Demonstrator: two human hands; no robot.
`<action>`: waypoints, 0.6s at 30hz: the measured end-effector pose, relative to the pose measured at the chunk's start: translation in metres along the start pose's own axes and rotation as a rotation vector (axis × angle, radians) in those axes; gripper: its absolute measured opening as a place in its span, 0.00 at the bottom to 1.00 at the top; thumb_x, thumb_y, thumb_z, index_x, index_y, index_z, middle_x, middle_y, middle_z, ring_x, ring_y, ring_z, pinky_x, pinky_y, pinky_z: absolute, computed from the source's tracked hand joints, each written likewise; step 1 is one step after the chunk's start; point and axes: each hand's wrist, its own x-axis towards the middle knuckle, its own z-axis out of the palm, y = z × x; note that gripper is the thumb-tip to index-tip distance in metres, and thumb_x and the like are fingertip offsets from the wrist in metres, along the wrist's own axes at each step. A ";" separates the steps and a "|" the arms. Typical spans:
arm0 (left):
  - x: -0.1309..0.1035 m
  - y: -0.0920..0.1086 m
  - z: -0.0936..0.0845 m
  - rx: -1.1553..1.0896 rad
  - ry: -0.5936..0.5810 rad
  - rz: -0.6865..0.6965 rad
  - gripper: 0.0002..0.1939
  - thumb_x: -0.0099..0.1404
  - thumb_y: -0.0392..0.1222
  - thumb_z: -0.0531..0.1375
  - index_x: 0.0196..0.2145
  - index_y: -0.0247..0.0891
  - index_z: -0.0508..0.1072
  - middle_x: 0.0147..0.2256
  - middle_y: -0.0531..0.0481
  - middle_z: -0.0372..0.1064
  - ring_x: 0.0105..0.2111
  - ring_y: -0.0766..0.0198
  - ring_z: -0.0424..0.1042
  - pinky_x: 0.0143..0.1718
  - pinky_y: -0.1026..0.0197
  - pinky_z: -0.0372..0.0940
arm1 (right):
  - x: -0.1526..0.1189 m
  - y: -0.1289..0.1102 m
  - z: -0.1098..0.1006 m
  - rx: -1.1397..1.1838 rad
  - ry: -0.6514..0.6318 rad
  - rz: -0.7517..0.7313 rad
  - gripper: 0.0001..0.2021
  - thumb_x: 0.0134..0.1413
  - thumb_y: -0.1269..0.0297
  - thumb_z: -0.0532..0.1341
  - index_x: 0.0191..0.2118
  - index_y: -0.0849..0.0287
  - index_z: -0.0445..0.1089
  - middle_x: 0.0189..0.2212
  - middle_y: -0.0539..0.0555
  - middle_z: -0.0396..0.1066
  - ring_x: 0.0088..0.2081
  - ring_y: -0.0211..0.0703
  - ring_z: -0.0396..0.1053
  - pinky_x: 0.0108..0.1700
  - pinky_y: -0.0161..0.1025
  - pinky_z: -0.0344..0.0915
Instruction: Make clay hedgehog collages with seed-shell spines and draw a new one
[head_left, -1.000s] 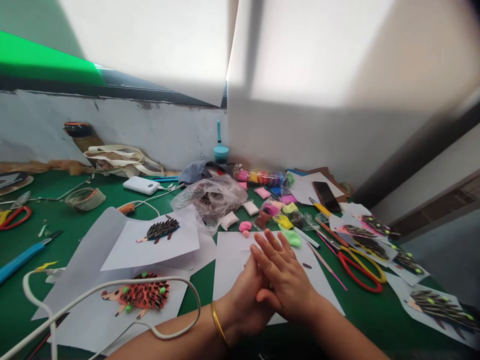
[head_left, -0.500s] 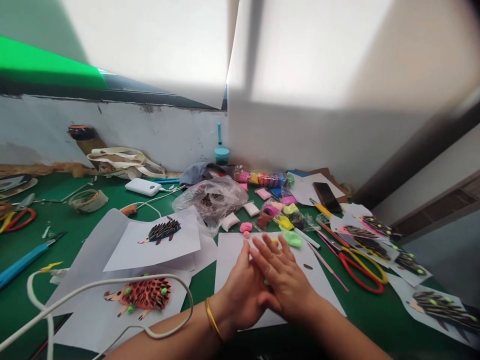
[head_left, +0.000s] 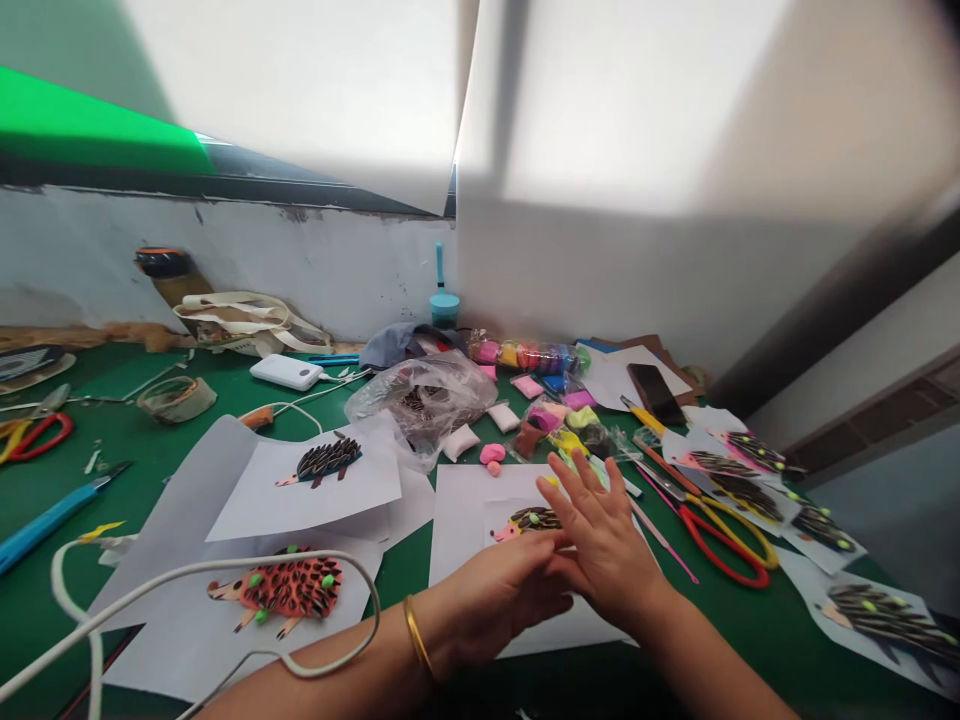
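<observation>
Step looked like palm work: left hand (head_left: 514, 590) met right hand (head_left: 604, 525) just nearer than the hedgehog (head_left: 534, 520). Right fingers were spread; left ones partly hidden, couldn't tell if pinching. Next move called for keeping clear of the hedgehog: on white sheet (head_left: 456, 500), snout left, long axis roughly left-right.

Head-worn camera, close above green table (head_left: 757, 640), facing forward and down; wall (head_left: 360, 260) beyond.
</observation>
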 end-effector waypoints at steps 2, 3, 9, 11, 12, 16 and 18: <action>-0.003 0.006 -0.006 0.177 0.002 -0.007 0.20 0.62 0.48 0.62 0.50 0.40 0.74 0.45 0.44 0.72 0.44 0.61 0.69 0.51 0.56 0.58 | -0.009 0.000 -0.001 0.020 0.009 0.007 0.35 0.58 0.44 0.58 0.65 0.57 0.54 0.66 0.63 0.53 0.68 0.64 0.40 0.64 0.71 0.37; -0.003 0.008 -0.009 0.255 -0.003 0.012 0.19 0.61 0.47 0.63 0.48 0.38 0.75 0.42 0.44 0.72 0.42 0.62 0.69 0.48 0.57 0.59 | -0.012 -0.001 -0.002 0.038 0.005 0.004 0.33 0.57 0.46 0.60 0.64 0.56 0.57 0.65 0.62 0.55 0.68 0.64 0.41 0.64 0.71 0.38; 0.003 0.008 -0.015 0.350 -0.038 0.149 0.24 0.56 0.47 0.67 0.49 0.35 0.73 0.33 0.50 0.70 0.30 0.69 0.66 0.36 0.63 0.60 | -0.020 -0.020 -0.012 0.171 -0.049 0.054 0.13 0.61 0.64 0.59 0.50 0.49 0.72 0.59 0.54 0.66 0.66 0.58 0.51 0.63 0.67 0.48; 0.003 0.006 -0.017 0.367 -0.030 0.138 0.26 0.56 0.49 0.67 0.51 0.36 0.72 0.33 0.49 0.71 0.30 0.68 0.68 0.35 0.63 0.60 | -0.019 -0.023 -0.014 0.210 -0.041 0.080 0.11 0.61 0.65 0.59 0.47 0.49 0.74 0.56 0.53 0.69 0.64 0.57 0.54 0.63 0.65 0.50; 0.003 0.005 -0.018 0.391 -0.013 0.125 0.26 0.57 0.50 0.66 0.50 0.36 0.72 0.33 0.48 0.71 0.30 0.66 0.69 0.34 0.63 0.60 | -0.019 -0.024 -0.014 0.223 -0.029 0.092 0.10 0.61 0.65 0.59 0.45 0.49 0.74 0.55 0.53 0.70 0.64 0.57 0.56 0.63 0.65 0.51; 0.002 0.005 -0.022 0.485 0.046 0.108 0.19 0.57 0.54 0.65 0.35 0.32 0.75 0.28 0.49 0.70 0.30 0.65 0.69 0.34 0.63 0.60 | -0.019 -0.024 -0.016 0.238 0.007 0.123 0.08 0.59 0.66 0.60 0.41 0.50 0.75 0.52 0.54 0.71 0.62 0.57 0.59 0.63 0.65 0.52; 0.001 0.006 -0.023 0.513 0.065 0.150 0.18 0.57 0.53 0.65 0.29 0.32 0.75 0.26 0.51 0.68 0.29 0.67 0.66 0.34 0.63 0.59 | -0.019 -0.023 -0.016 0.245 0.000 0.124 0.08 0.59 0.65 0.61 0.44 0.50 0.74 0.52 0.55 0.71 0.61 0.57 0.59 0.63 0.65 0.53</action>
